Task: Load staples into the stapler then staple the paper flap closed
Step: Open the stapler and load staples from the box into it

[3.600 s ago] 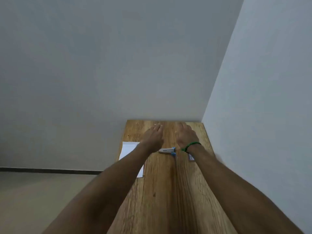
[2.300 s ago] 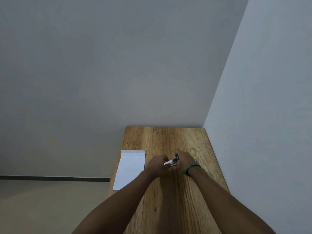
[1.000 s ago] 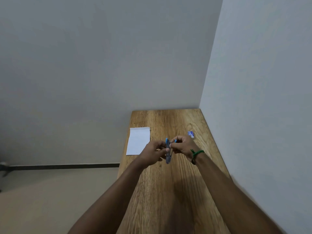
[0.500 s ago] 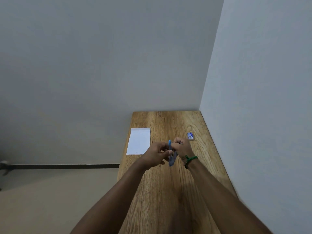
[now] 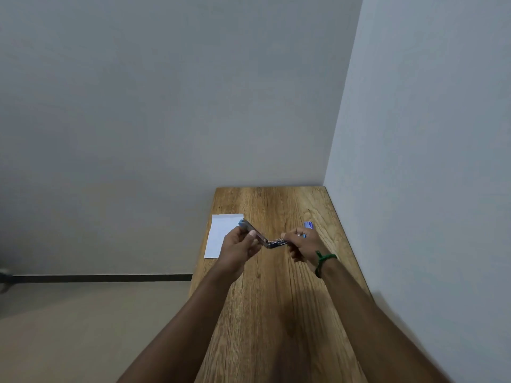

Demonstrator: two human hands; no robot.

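A small blue and silver stapler [image 5: 266,241] is held above the wooden table [image 5: 276,299], swung wide open into a V at its hinge. My left hand [image 5: 240,246] grips the upper arm, whose blue tip points up and left. My right hand [image 5: 301,246], with a green band at the wrist, grips the other arm on the right. A white folded paper [image 5: 221,230] lies flat near the table's left edge, partly behind my left hand. A small blue staple box [image 5: 308,225] lies on the table just beyond my right hand.
The narrow table stands in a corner, with a wall along its right side and another at its far end. Its left edge drops off to a beige floor [image 5: 83,327].
Both hands lifted the stapler off the table and drew toward me. In the last half second the hands moved apart and the stapler swung from nearly shut to wide open.
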